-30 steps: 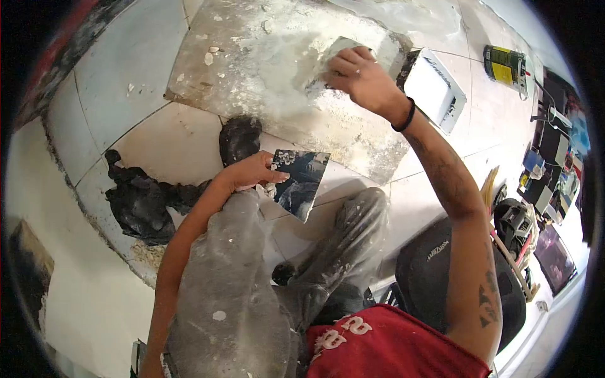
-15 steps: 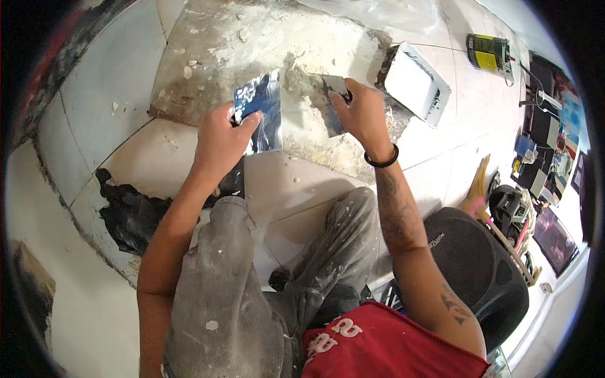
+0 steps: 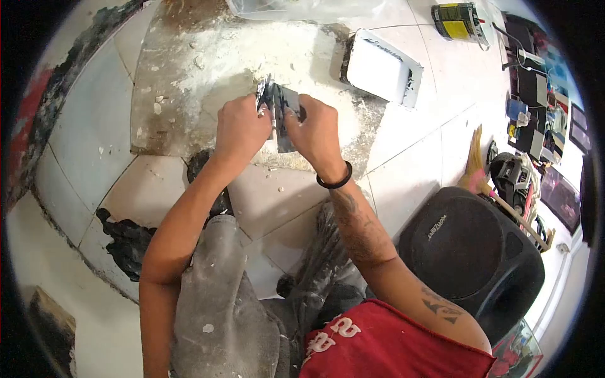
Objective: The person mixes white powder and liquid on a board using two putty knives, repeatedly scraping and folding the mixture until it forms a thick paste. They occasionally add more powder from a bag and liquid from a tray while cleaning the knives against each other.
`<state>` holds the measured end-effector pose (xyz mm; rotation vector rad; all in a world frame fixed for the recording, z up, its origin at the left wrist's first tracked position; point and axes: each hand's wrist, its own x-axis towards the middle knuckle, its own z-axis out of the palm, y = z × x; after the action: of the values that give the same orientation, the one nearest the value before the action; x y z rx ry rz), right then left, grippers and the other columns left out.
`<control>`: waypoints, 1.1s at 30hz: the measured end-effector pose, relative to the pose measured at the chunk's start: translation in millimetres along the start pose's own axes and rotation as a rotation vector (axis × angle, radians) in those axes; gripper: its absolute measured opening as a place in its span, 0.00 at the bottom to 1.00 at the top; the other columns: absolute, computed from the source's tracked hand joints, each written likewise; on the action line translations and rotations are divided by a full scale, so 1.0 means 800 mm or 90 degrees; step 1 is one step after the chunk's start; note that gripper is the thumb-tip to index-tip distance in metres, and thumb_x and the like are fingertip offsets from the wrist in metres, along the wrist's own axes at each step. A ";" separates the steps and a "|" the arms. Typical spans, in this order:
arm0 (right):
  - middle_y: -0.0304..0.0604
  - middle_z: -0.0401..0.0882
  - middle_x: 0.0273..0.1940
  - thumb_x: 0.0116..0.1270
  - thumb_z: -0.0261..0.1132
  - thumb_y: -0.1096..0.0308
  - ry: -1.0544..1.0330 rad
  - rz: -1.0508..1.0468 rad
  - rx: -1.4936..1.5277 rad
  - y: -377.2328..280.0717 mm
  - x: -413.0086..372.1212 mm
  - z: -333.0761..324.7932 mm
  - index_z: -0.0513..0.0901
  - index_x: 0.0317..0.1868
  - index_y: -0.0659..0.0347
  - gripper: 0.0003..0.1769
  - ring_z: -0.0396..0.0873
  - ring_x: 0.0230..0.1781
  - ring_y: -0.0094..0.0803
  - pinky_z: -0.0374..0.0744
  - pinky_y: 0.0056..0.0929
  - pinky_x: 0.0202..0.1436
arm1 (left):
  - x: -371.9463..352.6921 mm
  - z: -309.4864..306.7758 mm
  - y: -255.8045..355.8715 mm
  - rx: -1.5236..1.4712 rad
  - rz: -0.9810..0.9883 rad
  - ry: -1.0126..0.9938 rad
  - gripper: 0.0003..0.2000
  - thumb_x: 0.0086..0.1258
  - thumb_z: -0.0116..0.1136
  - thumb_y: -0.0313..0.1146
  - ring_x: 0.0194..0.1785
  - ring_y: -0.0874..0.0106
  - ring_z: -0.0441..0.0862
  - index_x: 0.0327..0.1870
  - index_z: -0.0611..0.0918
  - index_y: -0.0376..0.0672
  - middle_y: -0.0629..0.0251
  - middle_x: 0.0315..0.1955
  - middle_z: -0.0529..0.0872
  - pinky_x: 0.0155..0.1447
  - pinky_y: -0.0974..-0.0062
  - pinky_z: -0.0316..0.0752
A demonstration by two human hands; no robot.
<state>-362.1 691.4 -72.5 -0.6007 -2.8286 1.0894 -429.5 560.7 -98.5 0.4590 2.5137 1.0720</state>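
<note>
My left hand [image 3: 244, 129] is closed around a flat putty scraper [image 3: 265, 90] with white paste smeared on its blade. In my right hand [image 3: 316, 133] is a second putty scraper [image 3: 287, 142], gripped between thumb and fingers. The two blades stand side by side, their edges close together in front of me. Below them lies a stained board [image 3: 146, 123] coated with dried white compound and crumbs. A white rectangular container [image 3: 381, 70] with dark smears rests at the board's right edge.
A can with a yellow label [image 3: 455, 25] stands at the upper right. On my right are a black speaker [image 3: 460, 252] and a broom [image 3: 477, 160]. Clear plastic [image 3: 302, 9] lies at the board's far edge, and a torn black sheet [image 3: 128, 242] on the left.
Both hands have come together, the right one moving left, bringing the two blades edge to edge. The left scraper has turned nearly edge-on. The whole view has shifted slightly.
</note>
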 end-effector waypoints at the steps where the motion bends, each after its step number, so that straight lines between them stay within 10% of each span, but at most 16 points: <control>1: 0.59 0.74 0.24 0.53 0.65 0.74 0.019 -0.014 0.044 -0.005 -0.002 -0.010 0.73 0.25 0.69 0.08 0.75 0.26 0.58 0.73 0.44 0.31 | 0.004 0.003 -0.005 0.007 0.018 0.010 0.09 0.62 0.59 0.30 0.30 0.46 0.82 0.28 0.80 0.31 0.44 0.22 0.82 0.37 0.55 0.75; 12: 0.50 0.74 0.36 0.58 0.59 0.78 -0.129 -0.154 -0.112 0.041 -0.063 -0.004 0.75 0.39 0.63 0.08 0.77 0.35 0.47 0.78 0.42 0.36 | 0.007 -0.054 -0.033 -0.149 -0.043 0.037 0.11 0.65 0.63 0.36 0.24 0.59 0.81 0.33 0.84 0.34 0.52 0.22 0.84 0.33 0.65 0.73; 13: 0.46 0.73 0.37 0.60 0.58 0.76 -0.150 -0.229 -0.157 0.042 -0.077 0.007 0.75 0.39 0.61 0.06 0.77 0.36 0.42 0.79 0.39 0.36 | 0.009 -0.063 -0.033 -0.075 -0.044 0.002 0.11 0.68 0.63 0.35 0.29 0.80 0.77 0.39 0.84 0.35 0.67 0.26 0.86 0.37 0.75 0.73; 19: 0.39 0.69 0.34 0.57 0.63 0.69 -0.154 -0.383 -0.186 0.033 -0.131 0.105 0.74 0.37 0.55 0.08 0.76 0.32 0.32 0.77 0.30 0.29 | 0.020 -0.077 -0.032 -0.064 -0.045 -0.004 0.12 0.68 0.64 0.37 0.28 0.79 0.76 0.38 0.84 0.35 0.67 0.25 0.86 0.36 0.74 0.72; 33: 0.44 0.73 0.34 0.59 0.60 0.72 -0.044 -0.208 -0.179 0.011 -0.056 0.155 0.74 0.40 0.59 0.08 0.80 0.25 0.37 0.79 0.35 0.27 | 0.022 -0.073 -0.031 -0.195 -0.062 0.055 0.11 0.66 0.67 0.37 0.25 0.84 0.72 0.36 0.85 0.37 0.75 0.25 0.84 0.30 0.79 0.68</control>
<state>-340.3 601.7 -167.4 -0.1028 -3.0171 0.6769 -475.3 515.9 -83.4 0.2055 2.3570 1.4319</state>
